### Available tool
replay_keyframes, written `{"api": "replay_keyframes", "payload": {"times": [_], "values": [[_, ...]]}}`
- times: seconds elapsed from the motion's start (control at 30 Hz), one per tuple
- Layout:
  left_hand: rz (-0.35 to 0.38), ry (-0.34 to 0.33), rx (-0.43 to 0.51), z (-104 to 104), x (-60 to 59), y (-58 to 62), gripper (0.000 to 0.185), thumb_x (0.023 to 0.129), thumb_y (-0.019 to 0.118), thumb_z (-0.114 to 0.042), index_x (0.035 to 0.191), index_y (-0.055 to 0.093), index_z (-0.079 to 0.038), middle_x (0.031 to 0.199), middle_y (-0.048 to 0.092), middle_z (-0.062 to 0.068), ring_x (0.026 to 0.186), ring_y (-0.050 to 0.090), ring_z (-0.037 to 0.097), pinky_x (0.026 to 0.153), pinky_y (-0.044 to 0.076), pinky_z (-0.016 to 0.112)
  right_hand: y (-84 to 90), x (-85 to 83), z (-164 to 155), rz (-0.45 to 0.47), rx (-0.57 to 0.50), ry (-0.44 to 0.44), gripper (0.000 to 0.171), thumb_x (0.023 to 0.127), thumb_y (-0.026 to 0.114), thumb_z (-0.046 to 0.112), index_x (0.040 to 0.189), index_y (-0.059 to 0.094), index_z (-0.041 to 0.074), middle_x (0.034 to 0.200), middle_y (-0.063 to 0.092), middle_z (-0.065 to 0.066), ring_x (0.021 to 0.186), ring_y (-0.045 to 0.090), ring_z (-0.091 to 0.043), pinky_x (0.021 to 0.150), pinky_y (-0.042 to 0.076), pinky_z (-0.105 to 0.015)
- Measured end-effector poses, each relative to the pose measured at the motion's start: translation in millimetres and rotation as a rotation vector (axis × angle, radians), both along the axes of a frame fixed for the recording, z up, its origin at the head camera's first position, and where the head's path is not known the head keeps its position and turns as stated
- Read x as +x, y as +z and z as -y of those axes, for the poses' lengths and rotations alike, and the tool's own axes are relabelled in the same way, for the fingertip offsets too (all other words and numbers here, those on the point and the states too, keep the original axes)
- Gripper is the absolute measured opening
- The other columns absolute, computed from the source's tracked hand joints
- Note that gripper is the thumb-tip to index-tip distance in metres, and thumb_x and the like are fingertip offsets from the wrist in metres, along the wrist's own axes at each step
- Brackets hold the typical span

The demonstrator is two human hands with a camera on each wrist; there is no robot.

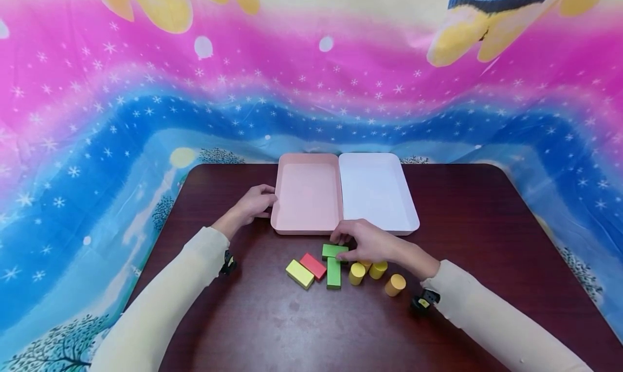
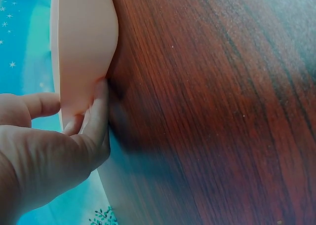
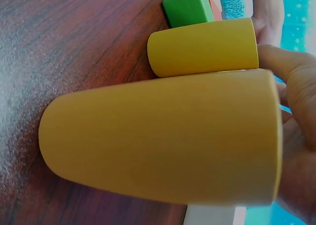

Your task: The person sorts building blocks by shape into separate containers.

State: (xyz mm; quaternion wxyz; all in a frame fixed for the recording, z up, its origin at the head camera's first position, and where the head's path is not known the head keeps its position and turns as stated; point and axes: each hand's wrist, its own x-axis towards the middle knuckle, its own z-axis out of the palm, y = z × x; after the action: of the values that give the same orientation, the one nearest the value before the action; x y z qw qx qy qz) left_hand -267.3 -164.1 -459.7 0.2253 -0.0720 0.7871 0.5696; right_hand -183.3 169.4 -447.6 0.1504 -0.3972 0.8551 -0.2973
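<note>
My left hand [image 1: 253, 203] is at the left side of the pink tray [image 1: 306, 232], with fairly straight fingers [image 2: 98, 106] touching its outer wall. My right hand [image 1: 370, 239] reaches over the blocks and pinches a green block [image 1: 331, 250] between thumb and fingers; part of that block is hidden. Just in front of it lies a second green block [image 1: 333, 274]. Beside that are a red block [image 1: 313, 266] and a yellow block [image 1: 299, 274]. In the right wrist view, an orange-yellow cylinder [image 3: 163, 141] and a yellow cylinder [image 3: 205, 47] stand in front of the right hand.
A white tray [image 1: 411, 215] adjoins the pink one at the back of the dark wooden table [image 1: 272, 329]. Several cylinders, including a yellow one [image 1: 357, 273] and an orange one [image 1: 395, 285], stand near the right wrist. A patterned cloth [image 1: 311, 107] hangs behind the table.
</note>
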Motion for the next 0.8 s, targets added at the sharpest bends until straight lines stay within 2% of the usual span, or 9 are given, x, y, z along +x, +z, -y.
{"api": "replay_keyframes", "payload": {"times": [0.17,0.8], "values": [[0.001,-0.004,0.002,0.3,1.0,1.9,0.053,0.108,0.051,-0.015,0.158,0.04,-0.003,0.146,0.055,0.023,0.137,0.056,0.034,0.105,0.055,0.051,0.9,1.5,1.4,-0.001,0.014,-0.001,0.031,0.092,0.085,0.019,0.118,0.072,0.008,0.113,0.07,-0.003,0.102,0.069,-0.02,0.092,0.06,-0.038],[0.004,0.0,-0.002,0.3,0.3,1.2,0.054,0.109,0.051,-0.018,0.16,0.039,-0.003,0.148,0.054,0.022,0.137,0.055,0.034,0.105,0.055,0.05,-2.6,2.3,2.8,-0.002,0.073,-0.017,0.026,0.094,0.083,0.015,0.117,0.072,0.013,0.112,0.067,0.004,0.099,0.066,-0.015,0.09,0.059,-0.036]]}}
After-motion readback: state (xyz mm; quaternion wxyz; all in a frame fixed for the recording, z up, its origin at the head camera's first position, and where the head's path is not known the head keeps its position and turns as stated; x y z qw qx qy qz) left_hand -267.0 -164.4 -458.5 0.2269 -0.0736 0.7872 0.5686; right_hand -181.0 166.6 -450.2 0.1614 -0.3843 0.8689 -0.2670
